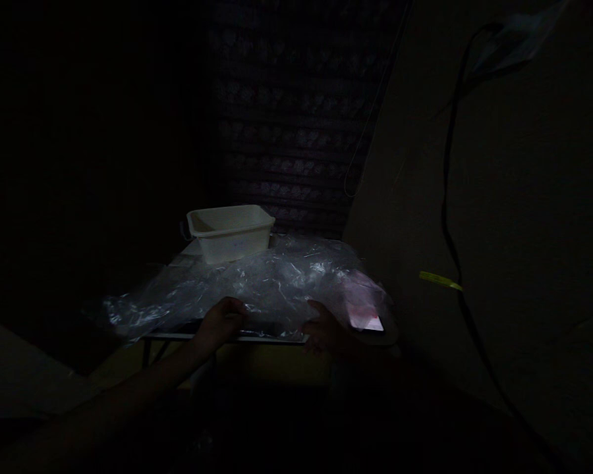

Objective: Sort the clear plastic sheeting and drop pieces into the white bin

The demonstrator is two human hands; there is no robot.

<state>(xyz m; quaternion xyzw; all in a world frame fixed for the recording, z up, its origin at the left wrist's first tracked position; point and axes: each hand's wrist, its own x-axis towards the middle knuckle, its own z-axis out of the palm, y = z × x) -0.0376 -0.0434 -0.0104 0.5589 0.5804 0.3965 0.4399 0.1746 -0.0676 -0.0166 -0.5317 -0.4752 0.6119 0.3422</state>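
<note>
Clear, crinkled plastic sheeting (277, 283) covers most of a small table in dim light. My left hand (223, 319) is at the table's front edge, its fingers closed on the near edge of the plastic. To the right, my right hand (321, 328) is over the same edge with the index finger stretched out and the fingers apart; nothing shows in it. A lit phone (368, 321) lies at the table's right front corner, partly under the plastic.
A white plastic tub (234, 237) stands at the table's back left. A black cable (447, 197) with a yellow tag (437, 280) hangs along the right wall. Behind the table is a dark patterned curtain (286, 145).
</note>
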